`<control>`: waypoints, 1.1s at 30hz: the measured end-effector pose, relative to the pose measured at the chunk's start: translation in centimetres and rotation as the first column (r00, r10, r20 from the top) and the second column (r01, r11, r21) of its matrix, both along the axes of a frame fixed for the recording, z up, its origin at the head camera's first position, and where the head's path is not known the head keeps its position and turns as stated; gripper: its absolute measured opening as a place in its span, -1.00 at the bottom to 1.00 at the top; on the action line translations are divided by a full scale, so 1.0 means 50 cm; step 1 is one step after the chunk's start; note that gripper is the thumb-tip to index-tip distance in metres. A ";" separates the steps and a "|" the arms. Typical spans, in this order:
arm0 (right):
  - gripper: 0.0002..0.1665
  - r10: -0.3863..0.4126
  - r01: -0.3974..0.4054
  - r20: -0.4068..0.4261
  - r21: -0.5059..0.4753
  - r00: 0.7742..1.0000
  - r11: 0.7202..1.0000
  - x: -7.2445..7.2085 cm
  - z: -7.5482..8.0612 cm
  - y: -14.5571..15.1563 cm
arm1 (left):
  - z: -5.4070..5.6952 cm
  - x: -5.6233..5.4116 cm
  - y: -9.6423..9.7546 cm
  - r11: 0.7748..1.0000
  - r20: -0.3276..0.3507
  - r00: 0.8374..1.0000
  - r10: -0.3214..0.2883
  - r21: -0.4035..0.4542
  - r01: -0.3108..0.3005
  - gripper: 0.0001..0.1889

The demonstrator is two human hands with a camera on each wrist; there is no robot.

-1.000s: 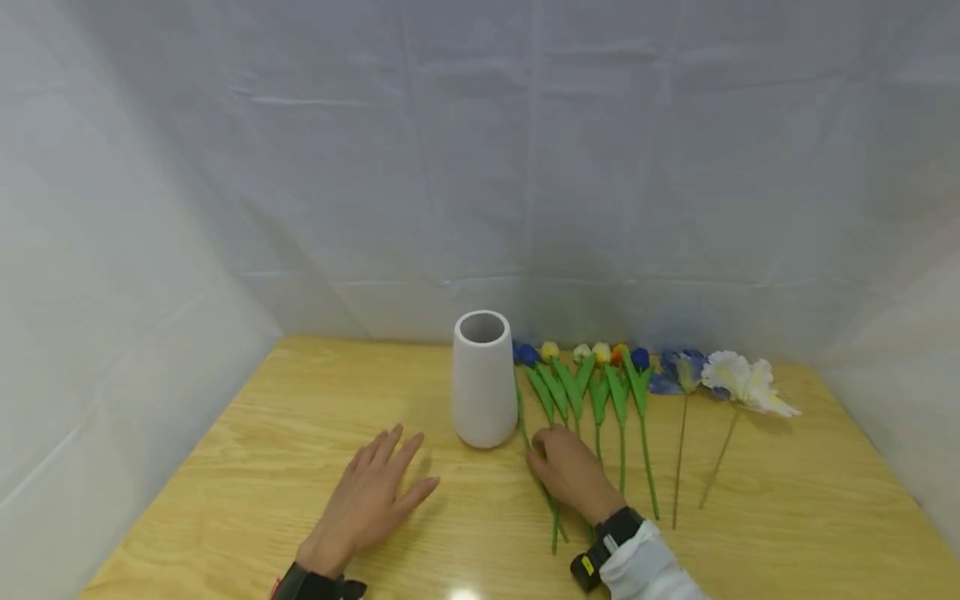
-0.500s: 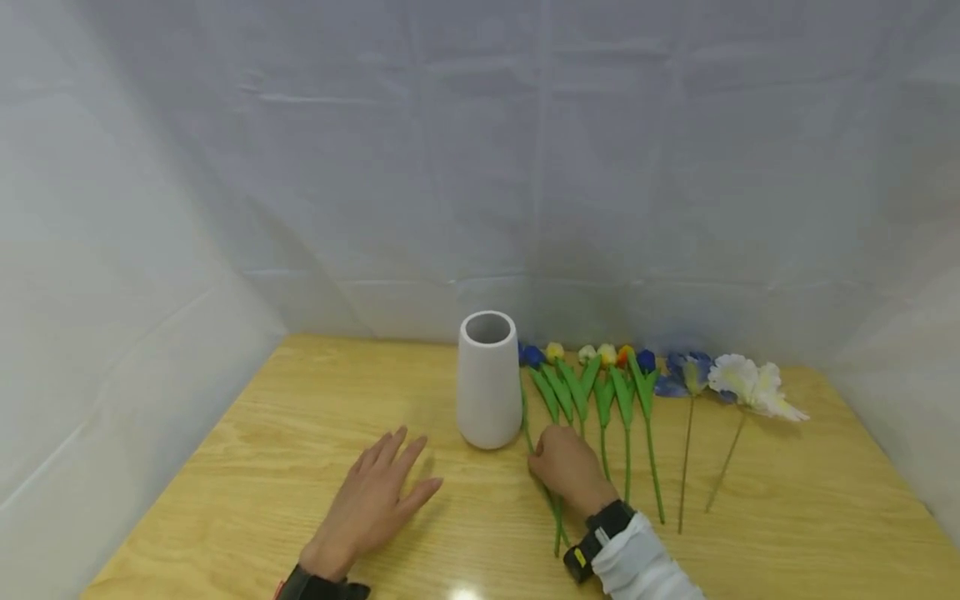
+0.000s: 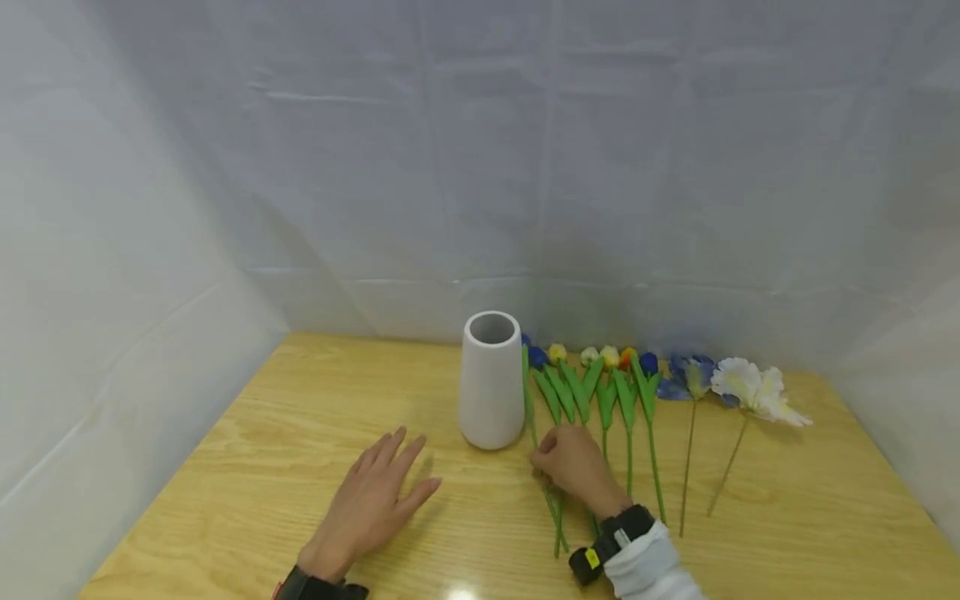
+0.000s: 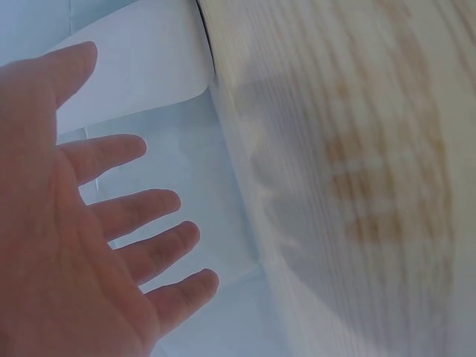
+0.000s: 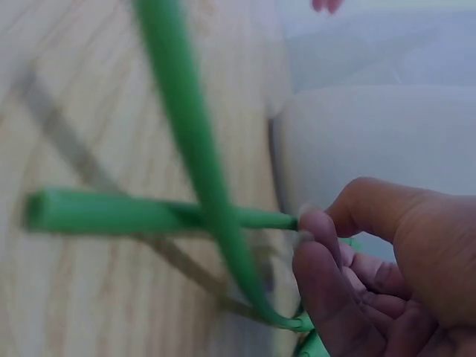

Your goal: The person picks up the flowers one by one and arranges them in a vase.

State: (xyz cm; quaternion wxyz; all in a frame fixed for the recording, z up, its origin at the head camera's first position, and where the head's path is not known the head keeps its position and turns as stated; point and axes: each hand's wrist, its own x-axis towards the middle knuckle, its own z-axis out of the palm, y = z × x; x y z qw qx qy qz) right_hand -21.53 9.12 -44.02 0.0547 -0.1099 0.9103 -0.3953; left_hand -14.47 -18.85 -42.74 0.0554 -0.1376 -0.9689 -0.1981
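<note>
A white vase point(image 3: 491, 392) stands upright on the wooden table. To its right, artificial tulips point(image 3: 628, 396) lie side by side, stems toward me. My right hand point(image 3: 576, 462) reaches in over the leftmost stems. Its thumb and forefinger pinch a thin green tulip stem point(image 5: 111, 212), seen in the right wrist view; another green stem point(image 5: 197, 141) crosses in front of it. The pinched tulip's upper part runs up along the vase's right side, with its bloom partly hidden. My left hand point(image 3: 375, 500) hovers over the table left of the vase, fingers spread and holding nothing.
Right of the tulips lie a blue flower point(image 3: 688, 377) and a white ruffled flower point(image 3: 753, 389) on thin brown stems. White sheeting point(image 3: 375, 208) hangs behind and on both sides of the table point(image 3: 315, 400).
My right hand's fingers have drawn together on the leftmost stem, whose green leaf now shows higher beside the vase. My left hand stays put. The head view has shifted slightly.
</note>
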 end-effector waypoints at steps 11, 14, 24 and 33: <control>-0.92 -0.084 0.086 0.015 -0.128 0.996 0.988 0.012 0.043 0.022 | 0.002 -0.002 0.006 1.000 0.001 1.000 0.004 0.008 -0.004 -0.28; -0.93 -0.111 0.108 -0.009 -0.153 0.994 0.982 0.013 0.051 0.025 | 0.002 -0.003 0.007 1.000 -0.004 1.000 0.006 0.011 -0.006 -0.27; -0.93 -0.146 0.128 -0.045 -0.282 0.988 0.951 0.025 0.061 0.035 | 0.005 -0.005 0.015 1.000 -0.036 0.999 0.000 0.027 0.001 -0.27; -0.92 -0.163 0.149 -0.015 -0.336 0.987 0.930 0.027 0.057 0.050 | 0.007 -0.017 0.028 0.999 -0.050 0.999 -0.001 0.041 0.003 -0.27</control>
